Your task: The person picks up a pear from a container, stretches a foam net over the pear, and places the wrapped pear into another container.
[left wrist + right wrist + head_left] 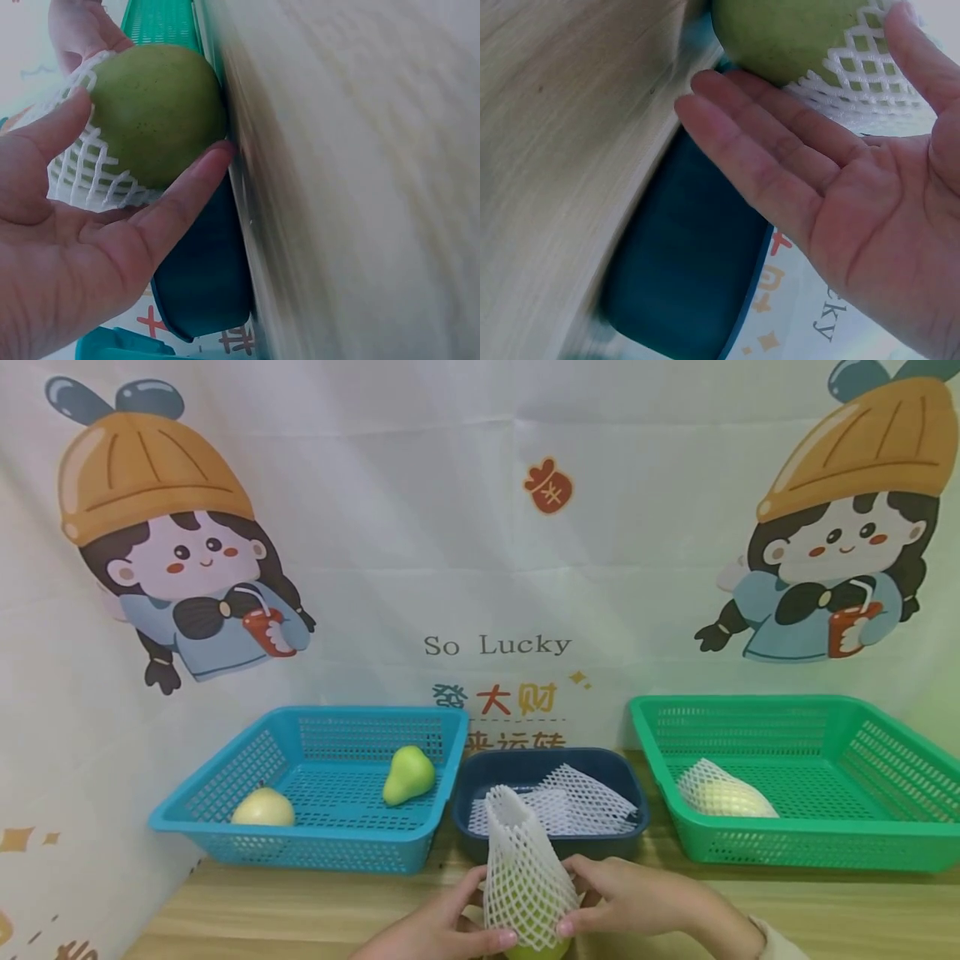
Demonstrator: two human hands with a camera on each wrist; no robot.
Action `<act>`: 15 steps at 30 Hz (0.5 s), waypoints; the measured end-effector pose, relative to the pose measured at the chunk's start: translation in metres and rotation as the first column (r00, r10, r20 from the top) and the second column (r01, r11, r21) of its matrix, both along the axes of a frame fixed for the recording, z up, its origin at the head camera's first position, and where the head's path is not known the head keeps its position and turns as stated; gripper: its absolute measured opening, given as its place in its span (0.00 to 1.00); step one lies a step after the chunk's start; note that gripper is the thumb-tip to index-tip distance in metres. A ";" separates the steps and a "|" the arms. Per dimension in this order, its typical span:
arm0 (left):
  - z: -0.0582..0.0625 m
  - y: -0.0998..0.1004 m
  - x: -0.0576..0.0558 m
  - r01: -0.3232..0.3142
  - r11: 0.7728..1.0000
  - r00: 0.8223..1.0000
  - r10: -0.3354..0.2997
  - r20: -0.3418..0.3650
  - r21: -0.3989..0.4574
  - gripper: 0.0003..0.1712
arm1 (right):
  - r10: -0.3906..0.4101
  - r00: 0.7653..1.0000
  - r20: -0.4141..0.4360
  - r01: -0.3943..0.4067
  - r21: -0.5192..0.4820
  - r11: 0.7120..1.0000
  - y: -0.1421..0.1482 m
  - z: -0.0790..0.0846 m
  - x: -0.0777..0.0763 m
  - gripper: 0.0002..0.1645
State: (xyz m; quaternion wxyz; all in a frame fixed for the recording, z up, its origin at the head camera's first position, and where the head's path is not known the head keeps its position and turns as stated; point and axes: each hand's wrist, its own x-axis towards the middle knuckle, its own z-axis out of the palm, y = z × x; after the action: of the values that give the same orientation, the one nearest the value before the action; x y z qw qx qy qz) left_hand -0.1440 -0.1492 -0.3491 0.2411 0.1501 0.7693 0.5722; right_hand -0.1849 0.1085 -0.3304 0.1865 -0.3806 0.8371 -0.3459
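A green fruit [161, 112] with a rounded, lightly speckled base stands upright at the table's front, in front of the navy basin. Over it sits a white foam net sleeve [525, 877], its narrow open end pointing up, while the base sticks out below the lower edge. From the left, my left hand [453, 922] grips the netted fruit, thumb on the net's lower edge and fingers round the side. My right hand [637, 893] holds the opposite side, thumb pressing the net's edge and fingers behind. The fruit's upper part shows only through the mesh.
At the left, a blue basket [300, 835] holds a pale round fruit [262, 808] and a green pear [408, 774]. Behind my hands, the navy basin [551, 843] contains loose foam nets [588, 797]. The green basket [817, 843] at right holds a netted pale fruit [727, 793].
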 end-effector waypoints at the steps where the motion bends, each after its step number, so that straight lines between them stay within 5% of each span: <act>1: -0.001 0.000 0.000 0.002 1.000 1.000 -0.002 -0.003 0.004 0.37 | 0.013 1.000 -0.003 -0.013 -0.007 1.000 0.000 0.000 0.000 0.30; 8: -0.003 -0.001 0.002 0.001 1.000 0.999 0.000 -0.038 0.030 0.35 | 0.009 0.993 0.114 0.002 -0.088 0.996 0.001 -0.004 -0.003 0.27; 15: 0.002 -0.003 0.004 0.092 0.993 0.995 -0.089 -0.054 0.072 0.34 | -0.064 0.931 0.359 0.123 -0.145 0.982 0.000 -0.001 0.005 0.23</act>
State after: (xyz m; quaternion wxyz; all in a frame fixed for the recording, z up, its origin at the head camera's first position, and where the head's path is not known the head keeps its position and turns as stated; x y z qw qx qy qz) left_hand -0.1399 -0.1527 -0.3466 0.2416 0.2080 0.7458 0.5849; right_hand -0.1799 0.1089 -0.3310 0.2848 -0.2863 0.7757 -0.4850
